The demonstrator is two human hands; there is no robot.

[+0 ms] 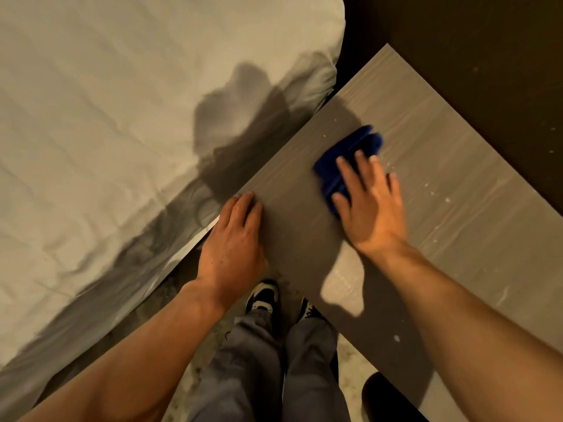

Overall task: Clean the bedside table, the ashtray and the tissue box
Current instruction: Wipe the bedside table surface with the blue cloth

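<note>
The bedside table [441,153] has a grey wood-grain top that runs diagonally across the right half of the head view, with pale specks scattered on it. A folded blue cloth [350,153] lies on the middle of the top. My right hand [370,205] lies flat on the cloth's near part with the fingers spread, pressing it down. My left hand [234,239] rests on the table's near left corner, its fingers curled over the edge. No ashtray or tissue box is in view.
A bed with a pale wrinkled sheet [106,147] fills the left side, close against the table. A dark wall [487,41] stands behind the table. My legs and dark shoes [265,296] stand on the floor between bed and table.
</note>
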